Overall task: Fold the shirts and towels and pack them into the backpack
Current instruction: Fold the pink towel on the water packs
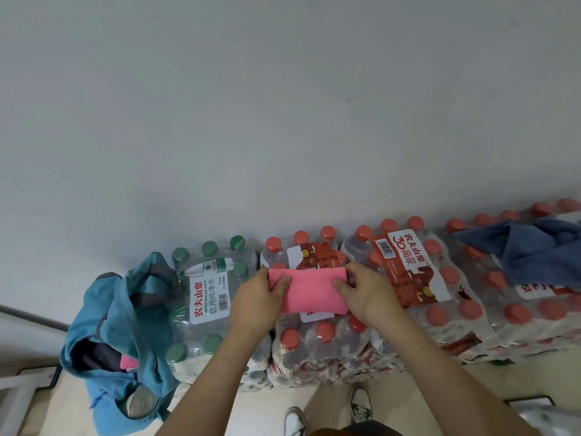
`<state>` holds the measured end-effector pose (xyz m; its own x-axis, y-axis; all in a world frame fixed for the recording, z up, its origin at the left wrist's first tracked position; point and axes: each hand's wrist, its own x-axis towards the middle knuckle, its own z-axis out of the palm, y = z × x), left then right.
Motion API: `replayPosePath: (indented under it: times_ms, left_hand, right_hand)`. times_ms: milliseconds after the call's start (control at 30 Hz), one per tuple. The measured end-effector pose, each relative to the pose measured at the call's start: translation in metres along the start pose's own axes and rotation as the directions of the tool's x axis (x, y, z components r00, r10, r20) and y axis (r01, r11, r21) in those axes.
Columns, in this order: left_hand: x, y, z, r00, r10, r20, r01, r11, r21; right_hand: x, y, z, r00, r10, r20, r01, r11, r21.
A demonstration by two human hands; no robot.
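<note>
A small pink towel point(309, 291), folded into a thick rectangle, lies on top of shrink-wrapped packs of water bottles. My left hand point(259, 302) pinches its left end and my right hand point(366, 294) pinches its right end, thumbs on top. The blue backpack point(125, 335) stands open on the floor at the left, with dark and pink cloth showing inside its mouth. A crumpled blue cloth point(531, 251) lies on the bottle packs at the far right.
Packs of red-capped bottles point(440, 306) and one pack of green-capped bottles point(204, 297) line the base of a white wall point(283, 105). My shoes point(360, 404) stand on the light floor just in front of the packs.
</note>
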<state>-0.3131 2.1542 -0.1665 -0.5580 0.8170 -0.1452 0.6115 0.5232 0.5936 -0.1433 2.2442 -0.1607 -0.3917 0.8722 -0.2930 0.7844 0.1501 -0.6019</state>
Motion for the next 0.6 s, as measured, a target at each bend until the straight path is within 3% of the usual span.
replayPosePath:
  times_ms: [133,167,233,300,367,467,600]
  left_hand:
    - [-0.001,0.003,0.002,0.993,-0.003,-0.119,0.007,0.999,0.038]
    - [-0.001,0.003,0.002,0.979,0.056,-0.197,-0.033,0.993,0.114]
    - [0.001,0.003,0.003,0.902,0.332,-0.275,-0.234,0.913,0.333]
    - [0.0,0.001,0.007,0.746,0.65,-0.146,-0.533,0.714,0.455]
    - [-0.005,-0.006,0.011,0.646,0.762,0.045,-0.693,0.56,0.453]
    - [-0.011,-0.016,0.016,0.679,0.721,0.134,-0.687,0.562,0.461]
    - [-0.007,-0.005,0.019,0.746,0.647,0.157,-0.617,0.584,0.528]
  right_hand:
    - [0.006,-0.003,-0.001,0.999,0.043,0.001,-0.043,0.999,0.012]
    - [0.007,-0.004,-0.002,0.999,0.039,-0.007,-0.039,0.999,0.019]
    - [0.008,-0.007,-0.002,1.0,0.017,-0.021,-0.016,1.0,0.014]
    - [0.008,-0.009,-0.002,0.999,-0.023,-0.035,0.023,1.0,-0.01]
    - [0.007,-0.011,-0.002,0.998,-0.058,-0.037,0.057,0.997,-0.045]
    - [0.003,-0.012,0.003,0.993,-0.106,-0.049,0.099,0.988,-0.122]
    - [-0.005,0.002,0.012,0.885,-0.424,-0.193,0.286,0.821,-0.494]
